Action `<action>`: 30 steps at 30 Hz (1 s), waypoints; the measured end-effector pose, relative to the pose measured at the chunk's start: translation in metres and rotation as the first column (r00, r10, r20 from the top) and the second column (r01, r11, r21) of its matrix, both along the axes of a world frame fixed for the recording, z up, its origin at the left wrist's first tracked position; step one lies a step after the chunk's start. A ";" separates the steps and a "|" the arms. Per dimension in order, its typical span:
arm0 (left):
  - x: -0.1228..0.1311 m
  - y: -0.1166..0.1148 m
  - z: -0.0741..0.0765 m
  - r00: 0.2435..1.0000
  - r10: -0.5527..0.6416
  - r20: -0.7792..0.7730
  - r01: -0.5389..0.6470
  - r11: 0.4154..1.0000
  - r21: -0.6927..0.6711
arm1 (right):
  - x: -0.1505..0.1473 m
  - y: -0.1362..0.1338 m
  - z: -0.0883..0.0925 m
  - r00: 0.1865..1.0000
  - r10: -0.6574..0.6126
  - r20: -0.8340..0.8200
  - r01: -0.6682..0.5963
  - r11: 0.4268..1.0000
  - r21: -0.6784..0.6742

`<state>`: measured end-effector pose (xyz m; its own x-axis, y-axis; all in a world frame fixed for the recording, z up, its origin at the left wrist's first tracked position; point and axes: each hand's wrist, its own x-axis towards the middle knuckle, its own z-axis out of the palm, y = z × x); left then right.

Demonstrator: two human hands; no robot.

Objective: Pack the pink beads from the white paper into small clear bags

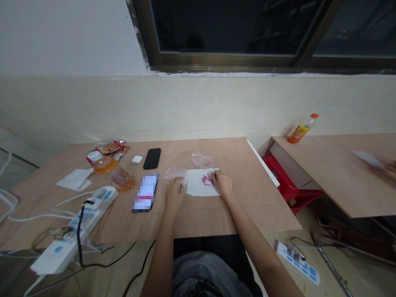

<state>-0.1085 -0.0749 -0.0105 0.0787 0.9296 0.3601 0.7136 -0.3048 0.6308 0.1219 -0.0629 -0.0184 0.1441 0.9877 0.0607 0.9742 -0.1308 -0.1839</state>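
Observation:
My left hand point(175, 193) lies palm down on the wooden desk point(253, 198), its fingertips at a crumpled clear plastic bag point(175, 173). My right hand point(222, 183) rests on the right edge of a white paper sheet point(198, 187), close to a cluster of small pink pieces point(206, 179) on that sheet. Just behind the sheet lies a small clear bag point(202, 161) holding more pink pieces. Neither hand visibly grips anything.
Left on the desk are a blurred-screen phone point(145, 192), a black phone point(152, 159), an earbud case point(137, 159), snack packets point(108, 149), and a power strip point(93, 206) with cables. A second person's hand point(391, 170) holds a paper over the neighbouring desk point(328, 169).

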 end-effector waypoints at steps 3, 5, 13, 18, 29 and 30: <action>0.001 -0.002 -0.003 0.999 0.032 -0.019 -0.032 0.999 0.013 | 0.000 0.001 -0.001 1.000 -0.013 -0.008 0.013 1.000 0.000; 0.001 -0.002 -0.004 0.992 0.121 -0.018 -0.120 0.991 0.058 | 0.000 0.001 -0.001 1.000 -0.019 -0.013 0.019 1.000 -0.002; -0.008 0.013 -0.014 0.987 0.140 -0.078 -0.138 0.990 0.029 | 0.001 0.000 0.001 0.999 -0.029 -0.038 0.029 1.000 0.011; -0.012 0.014 -0.019 0.982 0.150 -0.114 -0.148 0.989 0.029 | 0.002 0.000 0.002 0.996 -0.044 -0.074 0.045 0.999 0.014; -0.012 0.017 -0.027 0.974 0.123 -0.192 -0.124 0.992 0.006 | 0.007 0.000 -0.002 0.985 -0.043 -0.167 0.056 0.995 0.077; -0.011 0.017 -0.026 0.971 0.127 -0.201 -0.128 0.992 0.004 | 0.007 0.000 -0.002 0.984 -0.043 -0.171 0.057 0.995 0.081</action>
